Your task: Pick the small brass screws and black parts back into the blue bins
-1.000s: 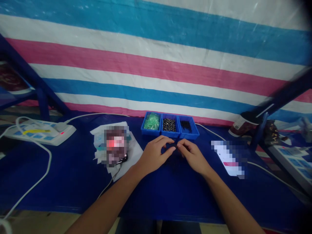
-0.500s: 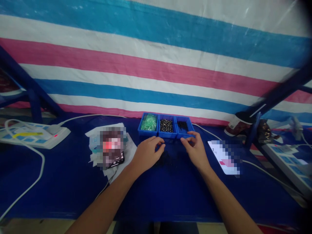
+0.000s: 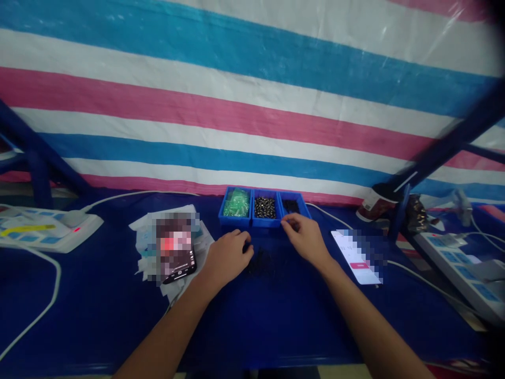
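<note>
My left hand [image 3: 229, 257] rests low over the table, its fingers curled and the thumb a little apart from them. I see nothing held in it. Just right of its thumb lies a loose pile of small black pieces [image 3: 262, 263]. My right hand [image 3: 306, 237] is in front of the right blue bin [image 3: 307, 211], thumb and index finger drawn together in a pinch. Whatever may be between these fingertips is too small to make out. Small black pieces [image 3: 291, 205] lie in that bin. The middle bin [image 3: 266, 223] holds many small shiny metal parts [image 3: 265, 207].
A left bin [image 3: 235, 221] contains green pieces in clear plastic [image 3: 237, 202]. One phone [image 3: 185, 266] lies on crumpled wrapping [image 3: 144, 226]; another phone [image 3: 361, 266] is at right. Power strips [image 3: 51, 234] with white cables flank the table. A cup [image 3: 374, 202] stands by the frame post.
My left hand has drawn back slightly left and toward me. The right hand has shifted a little left, its thumb and index finger closer together. The view has turned slightly.
</note>
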`<act>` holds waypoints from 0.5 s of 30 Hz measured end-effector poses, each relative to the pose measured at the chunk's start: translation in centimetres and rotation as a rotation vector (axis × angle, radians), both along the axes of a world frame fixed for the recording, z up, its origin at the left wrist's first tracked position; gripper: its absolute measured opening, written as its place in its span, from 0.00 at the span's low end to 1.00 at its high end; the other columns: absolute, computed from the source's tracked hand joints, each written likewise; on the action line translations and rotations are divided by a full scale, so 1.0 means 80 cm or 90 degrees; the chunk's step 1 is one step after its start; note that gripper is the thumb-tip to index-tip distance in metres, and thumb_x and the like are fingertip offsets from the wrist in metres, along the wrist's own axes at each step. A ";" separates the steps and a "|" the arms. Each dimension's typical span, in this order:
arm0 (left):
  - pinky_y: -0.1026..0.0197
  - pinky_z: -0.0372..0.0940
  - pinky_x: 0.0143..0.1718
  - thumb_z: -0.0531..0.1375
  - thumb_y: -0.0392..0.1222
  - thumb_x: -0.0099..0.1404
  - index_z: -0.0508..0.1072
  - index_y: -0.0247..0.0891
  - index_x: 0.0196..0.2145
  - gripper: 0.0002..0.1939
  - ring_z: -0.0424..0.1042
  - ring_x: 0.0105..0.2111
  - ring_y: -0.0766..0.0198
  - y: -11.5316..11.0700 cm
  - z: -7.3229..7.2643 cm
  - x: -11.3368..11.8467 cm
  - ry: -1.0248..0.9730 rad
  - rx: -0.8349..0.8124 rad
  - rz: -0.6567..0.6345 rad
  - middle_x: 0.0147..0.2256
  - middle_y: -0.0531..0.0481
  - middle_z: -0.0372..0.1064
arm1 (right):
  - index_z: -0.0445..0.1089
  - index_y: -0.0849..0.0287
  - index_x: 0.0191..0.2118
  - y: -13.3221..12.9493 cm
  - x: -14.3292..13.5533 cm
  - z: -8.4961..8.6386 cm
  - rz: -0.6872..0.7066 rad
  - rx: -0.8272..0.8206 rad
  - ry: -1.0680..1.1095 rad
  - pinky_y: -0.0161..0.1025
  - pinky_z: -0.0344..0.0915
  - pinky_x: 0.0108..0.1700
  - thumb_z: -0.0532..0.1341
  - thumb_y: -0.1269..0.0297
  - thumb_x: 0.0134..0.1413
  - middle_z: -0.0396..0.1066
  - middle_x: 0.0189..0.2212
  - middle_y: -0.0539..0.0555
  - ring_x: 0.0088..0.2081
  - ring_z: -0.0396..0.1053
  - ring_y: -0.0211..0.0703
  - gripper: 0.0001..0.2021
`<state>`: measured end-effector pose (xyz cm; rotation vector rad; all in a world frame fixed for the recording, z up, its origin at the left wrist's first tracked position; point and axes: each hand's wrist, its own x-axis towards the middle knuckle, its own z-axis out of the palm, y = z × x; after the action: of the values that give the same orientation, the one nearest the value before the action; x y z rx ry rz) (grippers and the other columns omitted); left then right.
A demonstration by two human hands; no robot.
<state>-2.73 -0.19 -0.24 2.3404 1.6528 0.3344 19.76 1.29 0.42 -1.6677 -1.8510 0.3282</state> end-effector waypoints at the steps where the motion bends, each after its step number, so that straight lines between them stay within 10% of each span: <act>1: 0.59 0.61 0.33 0.54 0.45 0.66 0.71 0.43 0.39 0.09 0.72 0.37 0.58 0.000 -0.001 0.000 0.005 -0.004 -0.001 0.39 0.49 0.72 | 0.75 0.55 0.41 0.018 -0.001 0.007 -0.004 -0.008 -0.075 0.38 0.63 0.37 0.56 0.58 0.60 0.75 0.31 0.52 0.33 0.71 0.44 0.12; 8: 0.58 0.63 0.35 0.54 0.45 0.66 0.72 0.42 0.41 0.10 0.72 0.37 0.57 -0.003 -0.001 0.001 0.018 -0.032 -0.023 0.40 0.48 0.72 | 0.75 0.58 0.48 0.139 -0.031 0.028 -0.046 -0.151 -0.364 0.44 0.65 0.46 0.57 0.64 0.58 0.75 0.46 0.63 0.47 0.72 0.53 0.15; 15: 0.56 0.65 0.36 0.54 0.45 0.66 0.72 0.42 0.41 0.10 0.73 0.38 0.55 -0.006 0.000 0.001 0.002 -0.012 -0.027 0.40 0.47 0.72 | 0.74 0.66 0.49 0.170 -0.044 0.016 -0.074 -0.173 -0.422 0.46 0.65 0.48 0.58 0.68 0.56 0.73 0.47 0.71 0.50 0.71 0.57 0.16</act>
<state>-2.66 -0.69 -0.26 2.3597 1.5978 0.3067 16.23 14.86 1.67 -2.2557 -2.2290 -0.0422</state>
